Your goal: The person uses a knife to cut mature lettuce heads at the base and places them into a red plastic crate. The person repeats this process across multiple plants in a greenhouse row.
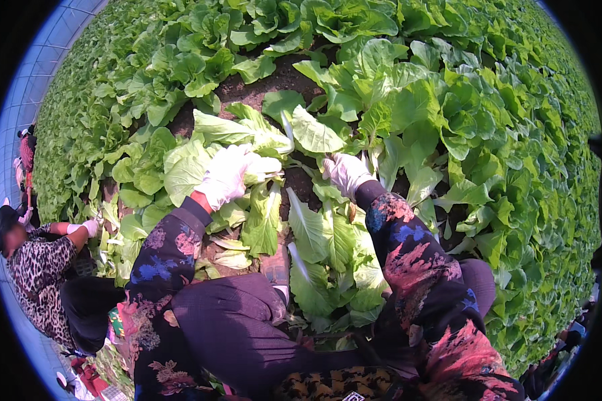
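My left hand, in a white glove, is closed around a leafy green plant whose pale stem ends point to the right; its leaves spread above and beside the glove. My right hand, also gloved in white, is low among the leaves, with fingers curled at the base of a growing leafy green. Whether it grips a stem cannot be told. Between and below my hands, cut or loose leaves with white midribs lie on the soil, near my shoe.
Dense rows of leafy greens stand ahead and on both sides. A co-worker in a spotted top crouches at the left, gloved hands among plants. Other people are farther off at the left edge. Bare dark soil shows ahead.
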Motion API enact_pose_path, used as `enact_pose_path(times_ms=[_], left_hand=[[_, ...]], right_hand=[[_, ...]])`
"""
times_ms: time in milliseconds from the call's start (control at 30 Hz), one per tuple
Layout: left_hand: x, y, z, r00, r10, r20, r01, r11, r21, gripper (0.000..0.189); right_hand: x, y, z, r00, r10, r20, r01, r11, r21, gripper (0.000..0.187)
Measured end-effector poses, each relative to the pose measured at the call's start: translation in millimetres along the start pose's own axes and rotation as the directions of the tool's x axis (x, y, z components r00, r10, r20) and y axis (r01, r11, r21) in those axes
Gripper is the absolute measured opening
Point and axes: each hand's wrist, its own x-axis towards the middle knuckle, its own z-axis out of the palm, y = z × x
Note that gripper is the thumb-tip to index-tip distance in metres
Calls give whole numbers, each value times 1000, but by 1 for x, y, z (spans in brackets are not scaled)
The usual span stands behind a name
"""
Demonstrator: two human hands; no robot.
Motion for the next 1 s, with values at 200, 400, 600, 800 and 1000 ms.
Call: enact_pose_path(times_ms=[200,400,600,800,1000], left_hand=[[-48,38,-77,993,-64,96,84,971,-223,67],[-94,73,-134,997,-74,-17,28,563,-826,67],[-116,112,-170,985,-44,-169,-72,780,-621,64],[-133,140,-180,950,-64,-306,-135,798,-587,60],[-151,153,-185,921,-70,-382,-140,859,-493,62]], right_hand=[[-54,-71,-73,994,-95,59,38,782,623,56],[-93,-104,-85,901,-399,172,285,841,460,78],[-118,-117,-87,895,-440,79,397,862,315,60],[-170,-128,-108,925,-372,82,334,896,292,54],[-183,-136,-107,888,-458,27,413,824,387,48]])
